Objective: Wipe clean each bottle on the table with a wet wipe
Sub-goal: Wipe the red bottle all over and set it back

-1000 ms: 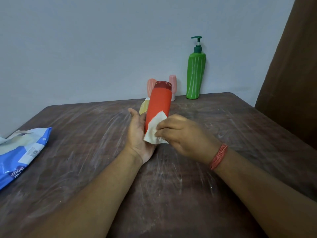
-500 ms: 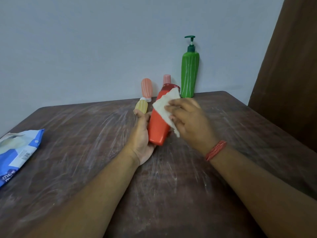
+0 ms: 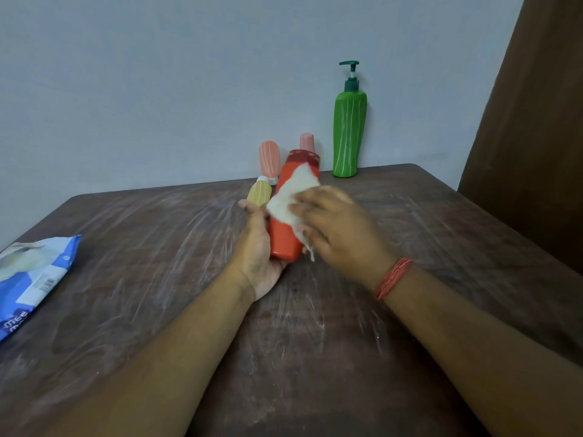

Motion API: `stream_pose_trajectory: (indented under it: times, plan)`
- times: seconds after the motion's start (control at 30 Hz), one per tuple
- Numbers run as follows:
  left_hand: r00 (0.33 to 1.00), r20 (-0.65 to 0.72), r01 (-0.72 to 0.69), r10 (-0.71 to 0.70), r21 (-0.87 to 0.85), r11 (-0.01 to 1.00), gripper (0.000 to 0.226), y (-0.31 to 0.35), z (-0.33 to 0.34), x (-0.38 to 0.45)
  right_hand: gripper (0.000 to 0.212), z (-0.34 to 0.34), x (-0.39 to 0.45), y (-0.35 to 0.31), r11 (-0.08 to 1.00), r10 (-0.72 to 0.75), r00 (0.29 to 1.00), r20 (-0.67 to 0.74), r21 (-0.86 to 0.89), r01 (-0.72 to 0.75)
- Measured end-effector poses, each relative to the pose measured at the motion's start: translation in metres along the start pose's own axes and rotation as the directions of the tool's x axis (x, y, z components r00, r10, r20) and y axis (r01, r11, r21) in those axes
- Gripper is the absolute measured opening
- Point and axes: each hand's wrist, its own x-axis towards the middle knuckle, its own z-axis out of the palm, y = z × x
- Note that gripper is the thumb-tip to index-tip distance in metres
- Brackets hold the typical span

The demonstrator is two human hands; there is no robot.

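Red bottle (image 3: 285,234) is gripped in left hand (image 3: 257,250); wet wipe (image 3: 291,197) is pressed on it by right hand (image 3: 342,230). Scuffed brown table (image 3: 157,279) lies beneath both hands; grey wall (image 3: 157,89) stands beyond.

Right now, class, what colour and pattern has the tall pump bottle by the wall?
Green with thin pale lines down its body, seen in the head view: pump bottle.

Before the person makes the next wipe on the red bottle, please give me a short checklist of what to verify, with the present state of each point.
1. Left hand grips the red bottle: ok.
2. Wet wipe lies on the bottle under the right hand: ok.
3. Bottle lifted off the table: cannot tell.
4. Green pump bottle stands upright, away from the hands: ok.
5. Wipe pack lies on the table to the left: ok.
6. Red bottle fully clean: cannot tell.
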Motion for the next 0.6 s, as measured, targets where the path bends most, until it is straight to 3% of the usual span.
stream_pose_trajectory:
  times: [0.13,0.27,0.4,0.53,0.6]
  plan:
    - [0.998,-0.041,0.038,-0.044,-0.134,0.99,0.093,0.009,-0.006,-0.001,0.034,0.011,0.0,-0.01,0.95,-0.309,0.948,0.082,0.077,0.303]
    - [0.996,0.005,0.091,-0.091,-0.096,0.991,0.099,0.009,-0.005,-0.005,0.035,0.007,-0.001,-0.005,0.919,-0.391,0.919,0.046,0.069,0.387]
    - [0.993,0.103,0.059,-0.061,0.021,0.998,0.093,0.005,0.005,-0.01,0.033,-0.001,0.002,0.007,0.971,-0.224,0.973,-0.056,-0.097,0.218]
    - [0.986,0.162,-0.003,-0.031,0.206,0.979,0.093,0.003,0.011,-0.015,0.026,-0.009,0.002,0.019,0.994,0.024,0.971,-0.237,-0.096,-0.048]
    - [0.986,0.166,-0.005,-0.035,0.231,0.973,0.093,0.002,0.01,-0.015,0.024,-0.008,0.003,0.016,0.993,0.053,0.966,-0.255,-0.089,-0.078]
